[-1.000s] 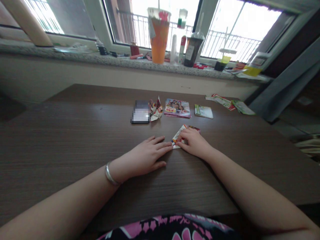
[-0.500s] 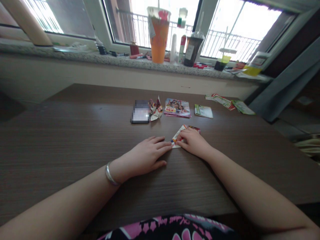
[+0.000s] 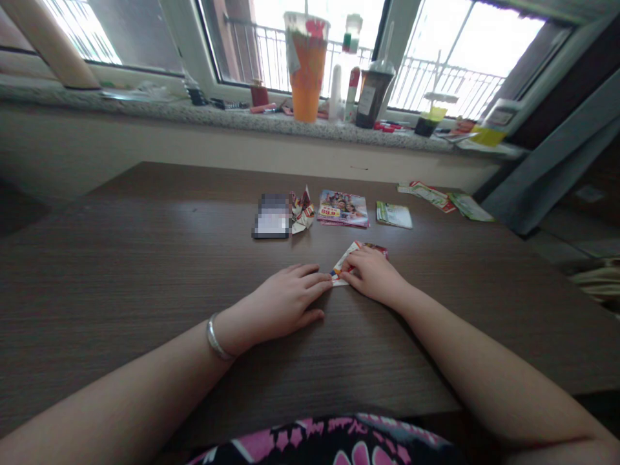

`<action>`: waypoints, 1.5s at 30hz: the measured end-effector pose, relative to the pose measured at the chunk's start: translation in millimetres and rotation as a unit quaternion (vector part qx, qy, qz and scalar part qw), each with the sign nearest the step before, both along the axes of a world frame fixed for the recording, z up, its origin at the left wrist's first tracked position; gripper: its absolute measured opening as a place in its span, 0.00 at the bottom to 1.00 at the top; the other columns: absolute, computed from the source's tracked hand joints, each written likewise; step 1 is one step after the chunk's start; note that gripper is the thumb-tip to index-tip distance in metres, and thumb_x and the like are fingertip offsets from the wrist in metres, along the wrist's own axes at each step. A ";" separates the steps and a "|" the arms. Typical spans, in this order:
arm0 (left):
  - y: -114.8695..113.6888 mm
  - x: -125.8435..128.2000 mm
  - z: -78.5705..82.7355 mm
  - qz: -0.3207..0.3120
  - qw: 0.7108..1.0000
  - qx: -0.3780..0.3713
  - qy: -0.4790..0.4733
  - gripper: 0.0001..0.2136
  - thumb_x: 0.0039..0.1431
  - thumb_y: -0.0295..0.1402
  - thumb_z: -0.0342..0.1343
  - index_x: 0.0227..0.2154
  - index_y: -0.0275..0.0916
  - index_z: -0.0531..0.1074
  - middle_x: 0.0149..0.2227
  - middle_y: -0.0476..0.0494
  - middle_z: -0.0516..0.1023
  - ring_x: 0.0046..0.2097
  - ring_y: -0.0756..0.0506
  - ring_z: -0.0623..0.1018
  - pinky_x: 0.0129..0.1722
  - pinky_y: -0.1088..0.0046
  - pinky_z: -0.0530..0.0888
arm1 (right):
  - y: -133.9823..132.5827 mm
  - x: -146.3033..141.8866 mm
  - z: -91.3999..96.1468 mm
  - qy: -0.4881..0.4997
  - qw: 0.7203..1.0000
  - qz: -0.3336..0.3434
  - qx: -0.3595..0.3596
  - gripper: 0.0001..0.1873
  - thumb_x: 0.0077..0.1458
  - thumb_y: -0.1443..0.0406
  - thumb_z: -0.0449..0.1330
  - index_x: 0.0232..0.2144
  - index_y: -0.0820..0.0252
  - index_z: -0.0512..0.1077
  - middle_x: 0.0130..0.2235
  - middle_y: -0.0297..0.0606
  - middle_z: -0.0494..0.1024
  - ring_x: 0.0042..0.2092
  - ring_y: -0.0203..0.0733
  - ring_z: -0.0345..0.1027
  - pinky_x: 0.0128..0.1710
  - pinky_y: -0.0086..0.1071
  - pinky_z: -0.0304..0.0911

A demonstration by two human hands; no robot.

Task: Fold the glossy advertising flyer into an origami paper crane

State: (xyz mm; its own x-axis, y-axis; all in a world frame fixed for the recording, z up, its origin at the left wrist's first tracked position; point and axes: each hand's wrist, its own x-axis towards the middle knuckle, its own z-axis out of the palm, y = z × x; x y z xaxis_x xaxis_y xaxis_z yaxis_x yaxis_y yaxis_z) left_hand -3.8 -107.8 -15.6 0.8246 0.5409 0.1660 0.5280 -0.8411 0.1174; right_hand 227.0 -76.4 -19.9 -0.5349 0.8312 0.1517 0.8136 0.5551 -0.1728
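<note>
A folded piece of printed paper (image 3: 342,261), white with red, yellow and blue parts, lies on the table (image 3: 121,271). My right hand (image 3: 372,272) rests over it with bent fingers pressed on it, hiding much of its right part. Flat on the table, my left hand (image 3: 283,302) has its fingers stretched out and its thumb apart. The index fingertip touches the paper's left tip. A silver bangle (image 3: 216,337) is on the left wrist.
Behind the hands lie a dark, blurred-out flat object (image 3: 271,219), a folded paper shape (image 3: 303,213), a stack of flyers (image 3: 343,209) and a smaller paper stack (image 3: 394,215). Paper strips (image 3: 433,196) lie at the back right. Cups, including an orange drink (image 3: 307,77), stand on the windowsill.
Almost nothing differs. The left hand's thumb and wrist have shifted very slightly right; the right hand and the paper stay in place.
</note>
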 end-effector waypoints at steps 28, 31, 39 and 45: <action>-0.8 -0.1 8.6 0.004 1.000 -0.009 0.003 0.16 0.61 0.37 0.54 0.50 0.39 0.69 0.55 0.40 0.72 0.58 0.40 0.69 0.58 0.60 0.66 | 2.6 2.6 -5.2 0.003 1.000 -0.008 -0.001 0.11 0.58 0.57 0.58 0.30 0.58 0.72 0.37 0.41 0.78 0.45 0.47 0.69 0.56 0.42 0.56; -0.3 -1.4 10.6 0.007 1.000 -0.017 0.010 0.15 0.61 0.35 0.54 0.50 0.39 0.69 0.54 0.40 0.73 0.57 0.40 0.70 0.57 0.61 0.67 | 2.2 2.9 -5.2 0.003 1.000 -0.007 0.002 0.11 0.58 0.58 0.58 0.29 0.58 0.72 0.37 0.41 0.78 0.45 0.46 0.69 0.56 0.42 0.56; 3.9 -8.6 17.3 -0.003 0.999 -0.040 0.032 0.12 0.62 0.34 0.52 0.47 0.42 0.73 0.53 0.45 0.74 0.56 0.40 0.71 0.57 0.60 0.68 | 0.6 5.9 -7.5 0.014 1.000 0.000 0.002 0.10 0.58 0.59 0.58 0.28 0.58 0.72 0.35 0.40 0.78 0.42 0.45 0.69 0.55 0.42 0.56; 4.6 -6.6 18.4 -0.015 0.999 -0.048 0.004 0.10 0.62 0.31 0.52 0.44 0.41 0.73 0.56 0.45 0.72 0.56 0.43 0.71 0.57 0.64 0.68 | -0.6 7.6 -6.7 0.015 1.000 0.006 0.009 0.10 0.57 0.59 0.59 0.28 0.58 0.71 0.35 0.40 0.78 0.42 0.45 0.69 0.55 0.42 0.57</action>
